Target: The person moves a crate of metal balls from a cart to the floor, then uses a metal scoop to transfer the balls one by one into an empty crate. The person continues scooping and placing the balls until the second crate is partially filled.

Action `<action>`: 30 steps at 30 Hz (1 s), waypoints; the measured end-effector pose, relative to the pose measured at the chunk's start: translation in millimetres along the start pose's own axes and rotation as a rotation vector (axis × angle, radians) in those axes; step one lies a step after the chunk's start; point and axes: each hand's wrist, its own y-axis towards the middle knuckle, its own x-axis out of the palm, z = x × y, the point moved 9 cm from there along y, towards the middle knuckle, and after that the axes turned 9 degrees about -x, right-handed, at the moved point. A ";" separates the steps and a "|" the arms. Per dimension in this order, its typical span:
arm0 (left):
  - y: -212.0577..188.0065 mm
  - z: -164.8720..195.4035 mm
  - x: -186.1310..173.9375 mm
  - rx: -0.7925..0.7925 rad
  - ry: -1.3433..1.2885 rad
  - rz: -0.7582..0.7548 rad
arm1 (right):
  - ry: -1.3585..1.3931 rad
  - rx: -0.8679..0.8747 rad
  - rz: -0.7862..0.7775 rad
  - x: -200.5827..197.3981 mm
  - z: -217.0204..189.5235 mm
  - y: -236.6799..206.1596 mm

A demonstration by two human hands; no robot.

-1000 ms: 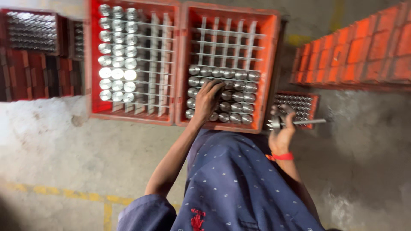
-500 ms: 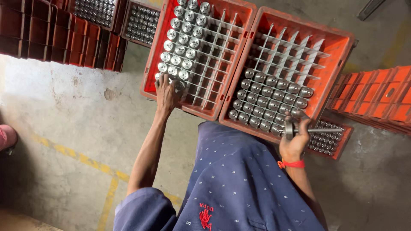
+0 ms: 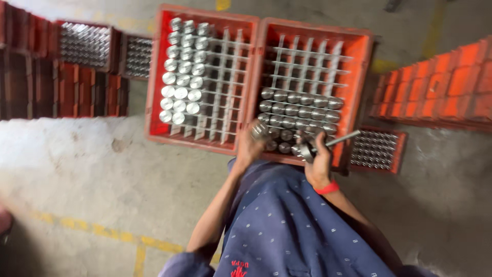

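Note:
Two red crates with grid dividers stand side by side on the floor. The left crate has shiny metal cylinders in its left columns. In the right crate, cylinders fill the near rows. My left hand is at the near edge between the crates, closed on one metal cylinder. My right hand, with a red wristband, grips a round metal tool with a rod handle over the right crate's near edge.
Dark red crates are stacked at the left, some holding metal parts. Orange crates are piled at the right, with a small tray of metal parts below them. A yellow line crosses the concrete floor.
My left hand has moved right from the left crate's near edge to the gap between the crates and now holds a cylinder. The right hand keeps the tool. The view has swung.

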 end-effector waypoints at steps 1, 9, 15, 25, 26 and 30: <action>-15.8 12.6 22.1 0.078 0.080 -0.031 | 0.011 -0.043 -0.033 6.5 -10.3 2.8; -60.1 45.6 121.7 0.049 0.463 -0.371 | -0.190 -0.194 -0.148 20.1 -65.1 -4.9; -56.8 33.7 149.8 -0.031 0.462 -0.603 | -0.277 -0.143 -0.293 2.1 -61.5 0.8; 76.5 58.1 45.0 0.276 0.727 0.055 | 0.123 -0.208 0.178 -104.4 -92.5 48.8; 84.9 68.7 39.0 0.387 0.788 0.140 | 0.112 -0.211 0.179 -105.8 -90.7 46.5; 107.7 85.3 36.3 0.501 0.996 0.190 | 0.089 -0.180 0.149 -96.2 -71.7 38.5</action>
